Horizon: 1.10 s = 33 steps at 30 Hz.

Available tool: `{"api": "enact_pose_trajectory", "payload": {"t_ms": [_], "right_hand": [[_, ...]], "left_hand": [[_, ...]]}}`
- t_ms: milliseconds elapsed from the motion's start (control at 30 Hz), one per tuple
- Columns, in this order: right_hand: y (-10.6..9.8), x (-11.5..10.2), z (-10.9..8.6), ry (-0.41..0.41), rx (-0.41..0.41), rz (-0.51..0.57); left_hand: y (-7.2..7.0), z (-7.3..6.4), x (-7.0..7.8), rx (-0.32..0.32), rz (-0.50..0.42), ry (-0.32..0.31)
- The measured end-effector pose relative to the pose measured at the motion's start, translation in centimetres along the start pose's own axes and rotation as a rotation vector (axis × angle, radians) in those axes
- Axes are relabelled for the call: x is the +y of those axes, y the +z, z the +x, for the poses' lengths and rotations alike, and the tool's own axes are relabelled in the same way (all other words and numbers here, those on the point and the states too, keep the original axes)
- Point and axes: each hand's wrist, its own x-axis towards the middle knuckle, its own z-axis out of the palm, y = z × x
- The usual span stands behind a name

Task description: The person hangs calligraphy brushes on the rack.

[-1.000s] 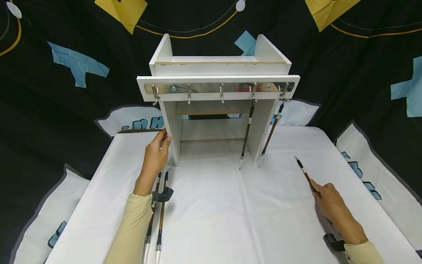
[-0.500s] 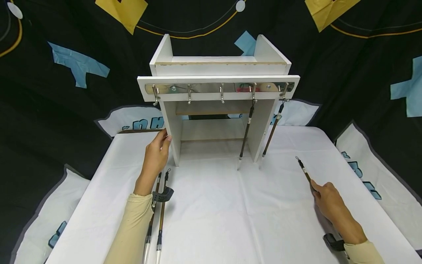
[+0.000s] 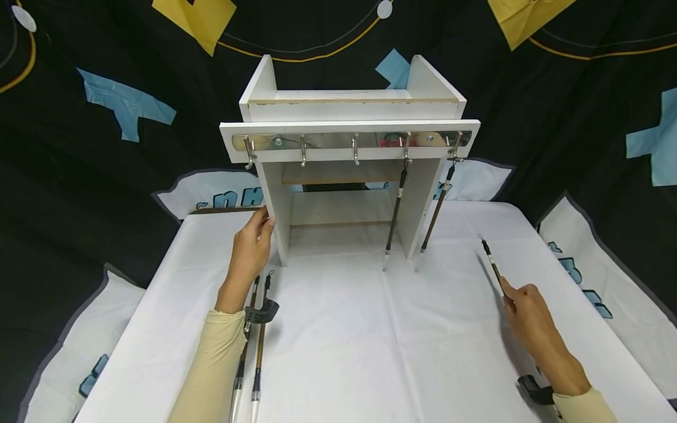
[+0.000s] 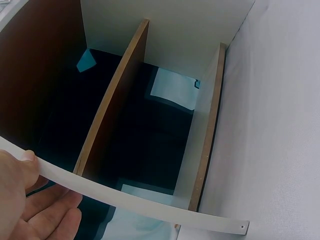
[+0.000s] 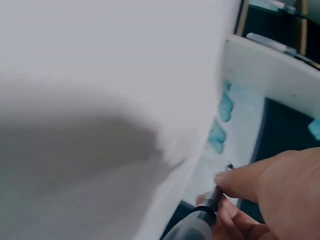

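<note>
My left hand [image 3: 247,248] grips the front edge of the left side panel [image 3: 277,214] of a white shelf unit. In the left wrist view the thumb lies on one side of this panel [image 4: 145,204] and the fingers on the other. Out at the right, my right hand [image 3: 533,317] holds a calligraphy brush [image 3: 493,264] by its handle, loop end pointing toward the shelf. The right wrist view shows thumb and fingers pinching the brush [image 5: 195,226], its thick clear-capped end close to the camera. Two similar brushes, one here [image 3: 395,211] and another [image 3: 438,208], hang from the rightmost hooks.
A hook rail [image 3: 328,155] with several metal hooks runs across the shelf front; three left hooks hold nothing. Two more brushes, the inner one [image 3: 260,352] and the outer one [image 3: 240,365], lie beside the left forearm. A white cloth [image 3: 423,341] covers the table.
My right hand has lifted slightly and the brush's loop end has risen toward the shelf, its shadow now apart from it. The left hand stays put. The hanging brushes sway slightly.
</note>
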Motion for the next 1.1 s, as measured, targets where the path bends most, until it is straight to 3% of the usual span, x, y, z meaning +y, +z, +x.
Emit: {"api": "enact_pose_trajectory", "payload": {"t_ms": [133, 567, 800, 1100], "right_hand": [[-0.7, -1.7, 0.4, -0.064, 0.143, 0.034], [-3.9, -9.7, 1.2, 0.005, 0.323, 0.112], [-4.4, -13.0, 1.3, -0.138, 0.462, 0.164], [-2.8, -17.4, 2.1, -0.286, 0.389, 0.209]], "left_hand": [[0.0, 0.0, 0.0, 0.001, 0.001, 0.007], [0.1, 0.0, 0.0, -0.002, -0.004, 0.004], [0.2, 0.1, -0.1, -0.003, -0.003, 0.000], [0.1, 0.1, -0.3, 0.000, -0.004, 0.002]]}}
